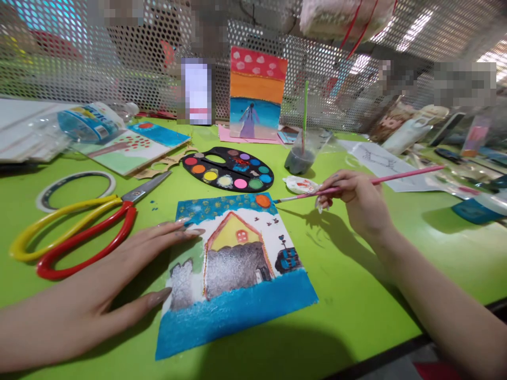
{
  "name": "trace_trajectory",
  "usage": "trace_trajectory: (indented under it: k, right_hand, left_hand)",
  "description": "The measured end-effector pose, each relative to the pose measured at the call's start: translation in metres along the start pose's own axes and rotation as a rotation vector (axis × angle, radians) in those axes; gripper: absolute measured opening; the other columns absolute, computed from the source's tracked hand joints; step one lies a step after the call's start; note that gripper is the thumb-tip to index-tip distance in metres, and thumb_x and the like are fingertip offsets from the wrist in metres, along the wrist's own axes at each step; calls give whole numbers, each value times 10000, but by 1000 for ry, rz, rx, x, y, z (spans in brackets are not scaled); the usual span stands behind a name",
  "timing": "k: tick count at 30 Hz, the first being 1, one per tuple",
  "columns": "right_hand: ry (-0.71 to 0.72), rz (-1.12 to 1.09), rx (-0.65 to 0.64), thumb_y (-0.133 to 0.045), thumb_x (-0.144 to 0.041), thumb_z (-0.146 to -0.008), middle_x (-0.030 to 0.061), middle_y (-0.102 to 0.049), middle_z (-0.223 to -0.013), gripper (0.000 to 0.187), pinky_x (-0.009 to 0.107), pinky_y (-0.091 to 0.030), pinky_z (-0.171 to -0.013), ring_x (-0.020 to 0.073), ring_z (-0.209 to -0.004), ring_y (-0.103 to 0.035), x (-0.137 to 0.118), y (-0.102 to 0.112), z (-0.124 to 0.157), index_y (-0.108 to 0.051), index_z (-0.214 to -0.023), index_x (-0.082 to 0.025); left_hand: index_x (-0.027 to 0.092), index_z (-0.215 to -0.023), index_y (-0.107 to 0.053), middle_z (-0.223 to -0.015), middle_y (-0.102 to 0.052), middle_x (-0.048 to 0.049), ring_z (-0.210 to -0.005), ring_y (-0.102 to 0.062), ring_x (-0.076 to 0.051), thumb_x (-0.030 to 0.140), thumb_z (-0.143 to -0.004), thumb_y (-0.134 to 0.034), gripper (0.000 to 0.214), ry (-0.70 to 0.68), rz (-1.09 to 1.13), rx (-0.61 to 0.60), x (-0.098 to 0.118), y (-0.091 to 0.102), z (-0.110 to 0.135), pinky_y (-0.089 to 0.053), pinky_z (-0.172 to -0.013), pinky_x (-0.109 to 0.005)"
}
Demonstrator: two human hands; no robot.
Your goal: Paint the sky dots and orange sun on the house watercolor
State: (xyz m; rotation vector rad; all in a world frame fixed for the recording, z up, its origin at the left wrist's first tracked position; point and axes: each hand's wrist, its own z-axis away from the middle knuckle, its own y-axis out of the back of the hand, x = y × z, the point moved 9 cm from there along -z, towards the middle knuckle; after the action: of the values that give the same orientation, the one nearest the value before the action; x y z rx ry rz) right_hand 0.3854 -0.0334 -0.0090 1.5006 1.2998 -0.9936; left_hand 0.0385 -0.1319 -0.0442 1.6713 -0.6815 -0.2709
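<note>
A painted picture of a house [237, 269] with a yellow roof, blue sky and blue ground lies on the green table [356, 295] in front of me. My left hand [119, 274] lies flat on the picture's left edge, fingers stretched out. My right hand [356, 198] pinches a pink-handled paintbrush [396, 178]; the brush tip hangs just off the picture's upper right corner, near the orange sun. A black oval paint palette [228, 169] with several colour pans sits just beyond the picture.
Big scissors [79, 227] with red and yellow handles lie at the left, beside a tape ring [75, 190]. A cup of dark water [300, 158] holds a green brush. A standing painting [256, 95] leans on the perforated screen. Papers and clutter fill the right side.
</note>
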Motion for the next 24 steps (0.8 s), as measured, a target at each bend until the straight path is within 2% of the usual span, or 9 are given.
trace_trajectory:
  k: [2, 5, 10, 17, 24]
  right_hand:
    - [3, 11, -11, -484, -149, -718, 39, -650, -537, 234, 266, -470, -432, 150, -476, -599, -1, -1, 0, -695, -621, -177]
    - [9, 23, -40, -479, -137, -720, 34, -644, -530, 247, 262, -470, -430, 143, -467, -590, -3, -4, 1, -699, -615, -177]
    - [21, 2, -11, -483, -132, -730, 38, -649, -549, 250, 276, -476, -439, 152, -485, -595, -4, 0, 1, -696, -617, -197]
    - [-3, 10, -64, -457, -119, -741, 32, -649, -555, 272, 266, -480, -445, 141, -480, -592, -2, -4, 2, -696, -630, -186]
    - [1, -13, -39, -473, -126, -717, 37, -647, -527, 253, 269, -464, -427, 146, -461, -586, -2, -2, 1, -698, -613, -179]
  left_hand:
    - [425, -1475, -287, -1487, -411, 118, -1266, -528, -247, 537, -839, -507, 682, -36, -18, -67, 0, -7, 3, -522, -998, -316]
    - [412, -1492, -245, -1515, -370, 101, -1292, -499, -276, 524, -835, -513, 718, -35, -28, -103, -3, -10, 6, -506, -1019, -356]
    - [414, -1491, -249, -1512, -379, 84, -1282, -506, -301, 527, -827, -515, 724, -28, -20, -103, -3, -10, 6, -512, -1012, -388]
    - [437, -1482, -254, -1509, -381, 100, -1294, -495, -289, 523, -819, -534, 725, -7, -1, -106, -5, -11, 5, -500, -1027, -362]
    - [418, -1490, -243, -1519, -364, 94, -1296, -493, -287, 519, -836, -521, 718, -21, -22, -119, -4, -12, 5, -501, -1025, -364]
